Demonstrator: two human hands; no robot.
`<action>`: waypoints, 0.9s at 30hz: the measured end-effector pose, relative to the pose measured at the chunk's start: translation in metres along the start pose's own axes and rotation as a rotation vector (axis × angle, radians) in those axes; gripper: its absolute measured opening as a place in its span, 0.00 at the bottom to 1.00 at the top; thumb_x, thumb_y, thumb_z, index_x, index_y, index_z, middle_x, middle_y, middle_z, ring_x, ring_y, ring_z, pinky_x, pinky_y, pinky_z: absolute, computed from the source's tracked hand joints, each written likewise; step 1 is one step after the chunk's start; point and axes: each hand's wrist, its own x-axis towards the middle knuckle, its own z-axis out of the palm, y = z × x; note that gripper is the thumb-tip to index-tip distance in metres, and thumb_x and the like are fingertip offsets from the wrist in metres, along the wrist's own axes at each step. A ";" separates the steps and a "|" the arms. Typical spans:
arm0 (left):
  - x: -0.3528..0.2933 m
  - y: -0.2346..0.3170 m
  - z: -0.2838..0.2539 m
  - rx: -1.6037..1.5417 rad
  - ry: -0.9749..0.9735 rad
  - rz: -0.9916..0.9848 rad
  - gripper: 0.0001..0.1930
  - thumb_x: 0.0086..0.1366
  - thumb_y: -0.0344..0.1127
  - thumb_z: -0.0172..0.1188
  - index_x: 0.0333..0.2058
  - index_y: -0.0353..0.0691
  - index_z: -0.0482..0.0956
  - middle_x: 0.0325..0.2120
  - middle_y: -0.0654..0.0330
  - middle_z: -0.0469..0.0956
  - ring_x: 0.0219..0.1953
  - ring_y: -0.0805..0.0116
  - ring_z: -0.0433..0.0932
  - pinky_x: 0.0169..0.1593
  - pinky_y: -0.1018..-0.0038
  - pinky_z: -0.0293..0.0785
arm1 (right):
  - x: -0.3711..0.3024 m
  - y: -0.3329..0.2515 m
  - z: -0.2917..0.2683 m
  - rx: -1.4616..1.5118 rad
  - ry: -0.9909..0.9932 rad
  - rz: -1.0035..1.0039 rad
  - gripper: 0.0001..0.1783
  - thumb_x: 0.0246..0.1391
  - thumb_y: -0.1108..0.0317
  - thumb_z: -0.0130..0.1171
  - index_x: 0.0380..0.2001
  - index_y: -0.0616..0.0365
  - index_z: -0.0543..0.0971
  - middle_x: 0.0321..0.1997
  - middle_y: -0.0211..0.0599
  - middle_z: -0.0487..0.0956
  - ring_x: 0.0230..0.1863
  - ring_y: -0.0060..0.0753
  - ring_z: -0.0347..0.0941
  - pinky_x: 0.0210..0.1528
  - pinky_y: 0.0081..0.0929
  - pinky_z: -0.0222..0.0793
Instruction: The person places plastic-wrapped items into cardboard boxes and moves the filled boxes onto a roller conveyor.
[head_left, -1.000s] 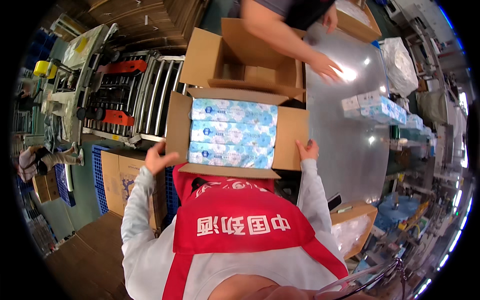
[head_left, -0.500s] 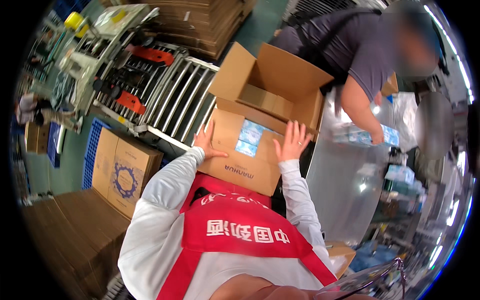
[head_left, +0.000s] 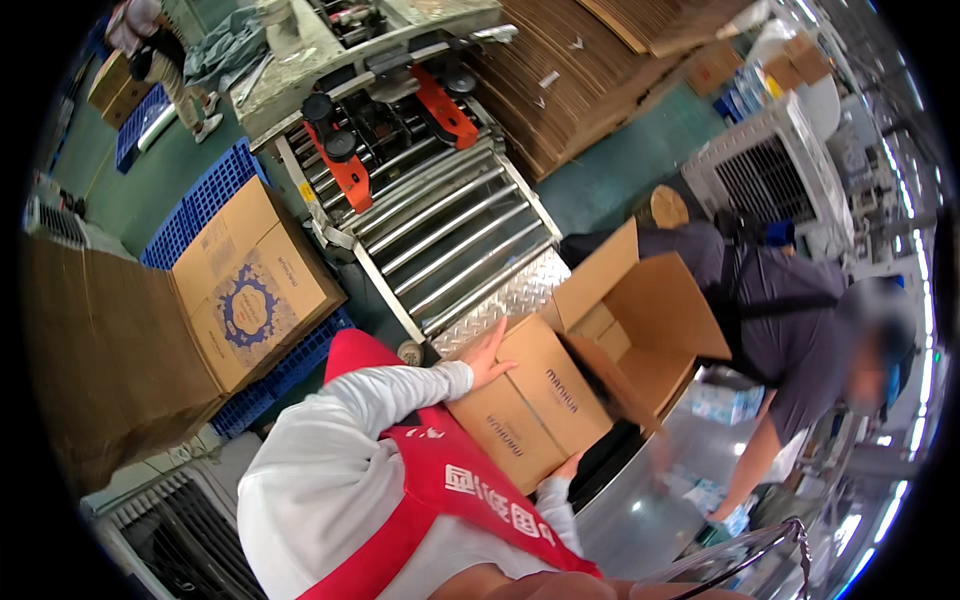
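A brown cardboard box [head_left: 537,405] lies in front of me with its top flaps folded down and meeting at a middle seam. My left hand [head_left: 487,357] grips its far left side, thumb on top and fingers along the edge. Against the near right side is my right hand [head_left: 566,470], holding the box there; most of its fingers are hidden. Just beyond, touching or almost touching the box, stands a larger open carton [head_left: 650,310] with raised flaps and some brown cardboard inside.
A roller conveyor [head_left: 450,235] with orange-armed machinery runs away at the far left. Flat cartons [head_left: 250,300] are stacked on a blue pallet [head_left: 205,205] at left. On the right, a co-worker [head_left: 775,300] reaches over a metal table [head_left: 625,520] toward blue-and-white packs [head_left: 722,402].
The box's flaps have come down over the blue-and-white pack inside. My hands have turned the box, and the view has swung to the right. The co-worker's hand has shifted along the table.
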 end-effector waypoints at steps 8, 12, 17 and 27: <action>0.155 -0.075 -0.203 0.728 0.401 0.368 0.47 0.58 0.59 0.61 0.69 0.39 0.55 0.68 0.47 0.56 0.72 0.44 0.48 0.72 0.49 0.44 | 0.023 0.146 0.197 -0.062 -0.156 0.192 0.31 0.65 0.43 0.45 0.62 0.52 0.69 0.61 0.40 0.74 0.58 0.46 0.73 0.47 0.48 0.77; 0.158 -0.108 -0.256 0.749 0.139 0.439 0.40 0.65 0.54 0.53 0.69 0.39 0.53 0.72 0.51 0.48 0.74 0.51 0.43 0.72 0.44 0.34 | 0.111 0.151 0.377 -0.675 -0.242 -0.603 0.32 0.70 0.52 0.43 0.61 0.74 0.63 0.63 0.61 0.68 0.61 0.57 0.66 0.64 0.43 0.61; 0.190 -0.134 -0.326 0.760 0.382 0.161 0.40 0.65 0.52 0.52 0.69 0.35 0.53 0.72 0.50 0.48 0.75 0.52 0.42 0.73 0.44 0.30 | 0.159 0.107 0.530 -0.887 -0.307 -0.542 0.36 0.69 0.54 0.43 0.66 0.74 0.53 0.64 0.72 0.63 0.64 0.67 0.62 0.65 0.45 0.58; 0.205 -0.188 -0.377 0.561 0.671 0.251 0.31 0.60 0.42 0.59 0.61 0.36 0.66 0.61 0.47 0.65 0.66 0.46 0.60 0.67 0.47 0.52 | 0.192 0.110 0.625 -0.555 -0.645 -0.101 0.43 0.66 0.35 0.40 0.70 0.56 0.52 0.70 0.48 0.62 0.63 0.47 0.67 0.63 0.41 0.60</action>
